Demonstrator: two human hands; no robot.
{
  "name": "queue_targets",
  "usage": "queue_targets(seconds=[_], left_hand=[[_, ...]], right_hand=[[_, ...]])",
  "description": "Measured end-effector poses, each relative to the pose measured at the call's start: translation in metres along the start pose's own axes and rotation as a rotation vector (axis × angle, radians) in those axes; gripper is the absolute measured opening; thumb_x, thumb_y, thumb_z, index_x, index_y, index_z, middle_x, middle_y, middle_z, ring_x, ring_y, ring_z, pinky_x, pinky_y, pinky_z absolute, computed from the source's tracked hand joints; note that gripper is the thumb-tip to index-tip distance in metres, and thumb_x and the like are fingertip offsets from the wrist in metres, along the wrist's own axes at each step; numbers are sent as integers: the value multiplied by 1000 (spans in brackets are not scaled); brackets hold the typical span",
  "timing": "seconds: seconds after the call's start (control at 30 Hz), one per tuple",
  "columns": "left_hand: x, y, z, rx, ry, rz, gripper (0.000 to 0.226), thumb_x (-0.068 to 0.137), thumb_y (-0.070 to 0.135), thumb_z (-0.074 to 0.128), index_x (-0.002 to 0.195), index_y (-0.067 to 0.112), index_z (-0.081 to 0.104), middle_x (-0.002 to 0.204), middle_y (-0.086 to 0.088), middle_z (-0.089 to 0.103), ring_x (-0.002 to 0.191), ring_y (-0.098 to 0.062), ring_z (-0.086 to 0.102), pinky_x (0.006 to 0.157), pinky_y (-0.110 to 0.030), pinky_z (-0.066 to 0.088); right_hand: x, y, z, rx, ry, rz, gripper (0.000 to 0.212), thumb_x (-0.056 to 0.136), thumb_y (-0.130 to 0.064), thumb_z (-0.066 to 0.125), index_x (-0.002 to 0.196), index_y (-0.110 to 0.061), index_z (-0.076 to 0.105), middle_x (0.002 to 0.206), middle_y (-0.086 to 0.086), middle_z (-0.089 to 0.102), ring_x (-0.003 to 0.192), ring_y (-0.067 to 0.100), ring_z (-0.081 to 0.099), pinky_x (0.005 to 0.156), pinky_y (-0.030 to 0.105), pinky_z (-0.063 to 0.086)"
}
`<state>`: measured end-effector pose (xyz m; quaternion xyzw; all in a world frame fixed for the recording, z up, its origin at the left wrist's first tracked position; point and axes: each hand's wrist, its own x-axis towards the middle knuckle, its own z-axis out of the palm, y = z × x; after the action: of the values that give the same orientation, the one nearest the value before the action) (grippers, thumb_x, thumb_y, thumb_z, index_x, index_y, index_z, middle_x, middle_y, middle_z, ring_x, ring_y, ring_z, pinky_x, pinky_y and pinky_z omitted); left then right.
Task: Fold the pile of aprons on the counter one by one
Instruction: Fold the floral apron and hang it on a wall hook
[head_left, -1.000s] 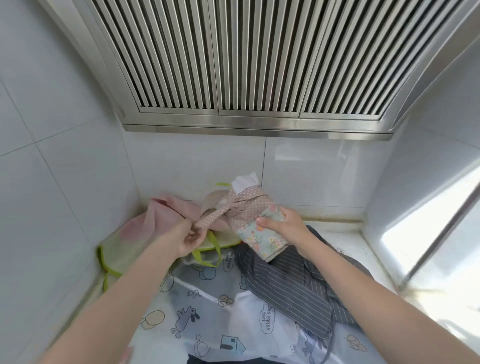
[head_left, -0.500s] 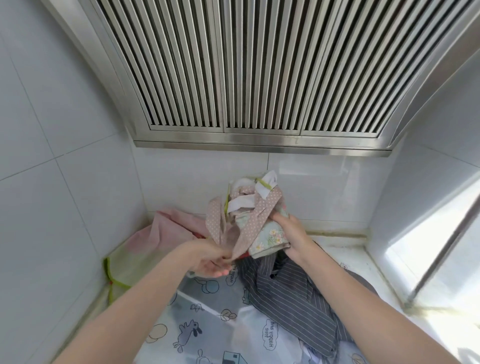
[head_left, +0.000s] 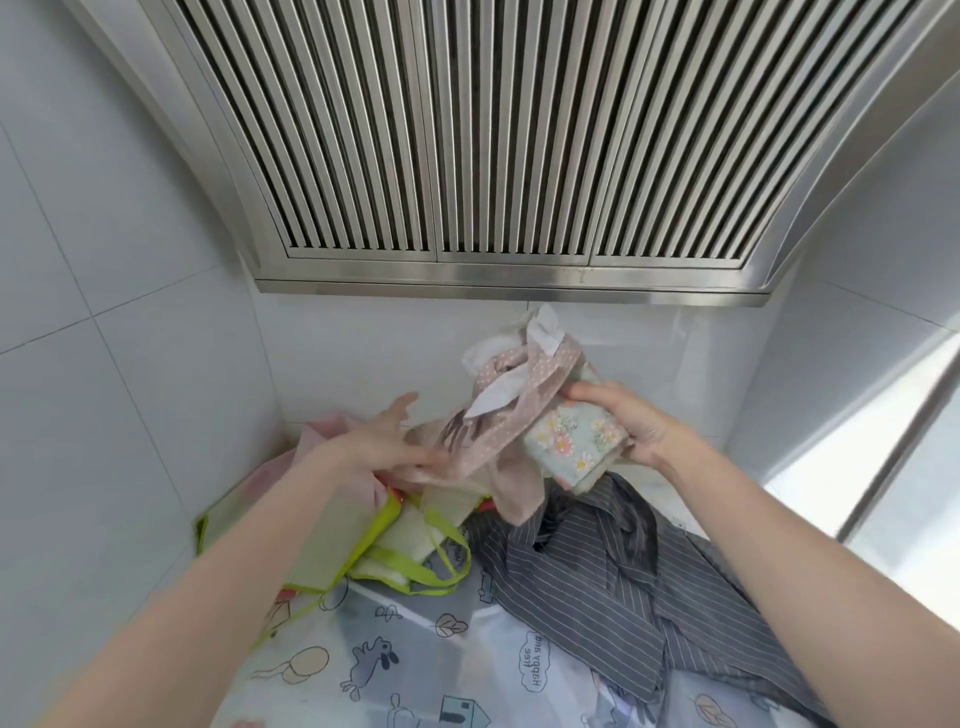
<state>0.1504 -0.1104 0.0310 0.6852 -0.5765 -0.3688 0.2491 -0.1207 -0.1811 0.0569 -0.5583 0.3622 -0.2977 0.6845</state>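
Floral-and-polka-dot folded cloth apron (head_left: 563, 441) | gripped by right hand (head_left: 631, 423) | left hand (head_left: 387, 441) fingers spread, touching strap | cartoon-print sheet (head_left: 519, 670) reads "Happy and free"

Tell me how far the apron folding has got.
Done: no finished folded apron shows anywhere on the counter. In hand: the right hand grips a bundled floral apron while the left hand, fingers spread, touches its dotted strap. Left: the striped apron, the cartoon apron, the green-trimmed apron and a pink one lie unfolded.
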Motion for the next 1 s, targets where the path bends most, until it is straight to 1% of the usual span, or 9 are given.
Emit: queue_targets(seconds=[0.07,0.2,0.4,0.6,0.67,0.73,0.83,0.93,1.0], left_hand=[[-8,18,-2,-230,-96,173,100,55,53,82,139,26,35,140,6,39,131,-15,39,96,-25,38],[-19,73,-16,-628,-2,266,36,84,46,63,113,24,58,113,4,58,97,-11,54,78,-21,48],[-31,113,-11,-114,-271,194,63,79,23,72,129,31,34,114,4,62,99,-17,65,84,-39,56],[-21,111,5,-388,-345,255,48,69,15,72,115,20,59,111,-6,69,106,-27,64,96,-49,47],[-15,107,18,-466,-215,241,36,67,9,71,100,18,62,88,1,73,83,-17,69,85,-40,53],[-2,96,24,-589,-67,190,27,75,0,72,95,15,60,73,4,72,66,-12,68,64,-28,57],[19,77,18,-872,121,48,23,84,7,67,105,13,59,93,-8,68,72,-18,63,59,-26,50],[23,72,10,-1027,152,8,8,87,12,64,91,17,60,83,-5,67,73,-16,59,59,-28,49],[22,74,7,-1059,132,24,4,89,14,61,92,16,60,77,-1,69,76,-15,61,55,-25,54]], right_hand=[[0,-14,-8,-25,23,-18,32,66,-24,70,92,-10,57,70,1,71,64,14,68,60,25,55],[1,-49,-13,-323,-19,26,19,79,-22,65,91,-9,59,71,2,71,63,13,67,58,22,54],[-5,-81,-6,-699,-198,147,33,70,-25,73,95,-8,61,77,0,73,67,11,69,61,22,57],[-18,-96,5,-893,-321,264,17,85,-21,66,98,-11,59,87,1,71,75,13,68,68,24,57],[-17,-97,8,-1062,-212,184,22,86,-24,66,103,-10,61,95,2,68,83,16,67,72,25,56],[-10,-92,10,-1188,101,-87,38,82,-35,69,111,-12,61,107,1,63,96,17,61,78,27,49],[-11,-75,25,-1032,557,-500,46,81,-45,68,106,-8,57,105,3,54,94,15,50,81,31,43],[-13,-38,38,-955,252,-194,63,77,-48,70,115,-1,54,102,3,54,92,15,51,81,36,47],[-10,-14,41,-783,68,-39,53,79,-34,74,118,-3,56,104,2,61,90,15,59,82,31,51]])
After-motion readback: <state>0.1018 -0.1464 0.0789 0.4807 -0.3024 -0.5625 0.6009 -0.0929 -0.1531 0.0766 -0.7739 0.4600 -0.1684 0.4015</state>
